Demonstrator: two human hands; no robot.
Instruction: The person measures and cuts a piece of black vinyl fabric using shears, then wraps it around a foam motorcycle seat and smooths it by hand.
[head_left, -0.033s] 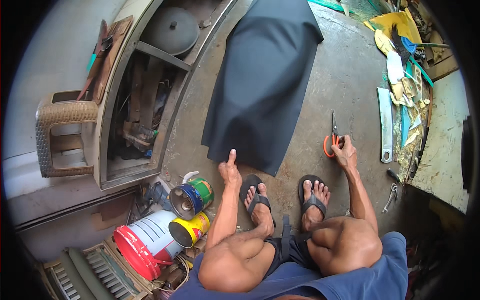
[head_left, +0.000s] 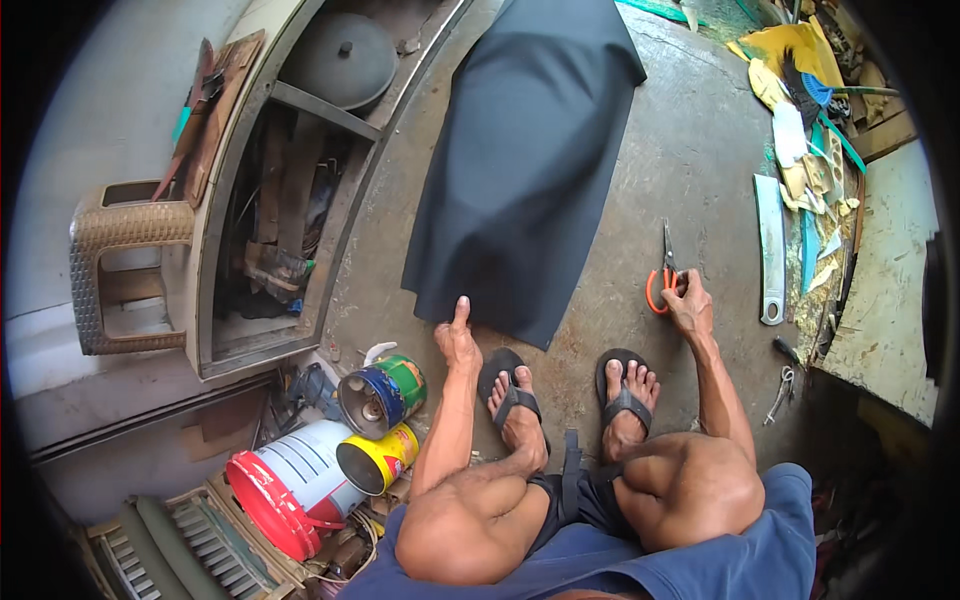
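Observation:
A large black sheet [head_left: 530,170], leather-like and softly wrinkled, stretches over the concrete floor ahead of me. My left hand [head_left: 459,340] grips its near left edge, thumb laid on top and the other fingers curled underneath, mostly hidden. To the right of the sheet, my right hand [head_left: 691,306] is closed on the orange handles of a pair of scissors [head_left: 668,262]. Their blades point away from me, lie close together and are apart from the sheet. My sandalled feet stand between the two hands, just short of the sheet's near edge.
A metal straightedge [head_left: 771,250] lies at right, beside a heap of scraps [head_left: 800,150]. Near it is a small metal tool [head_left: 780,396]. On the left stand an open cabinet [head_left: 327,115], a blue-green can [head_left: 405,385], a yellow can [head_left: 400,455] and a white-and-red bucket [head_left: 310,460].

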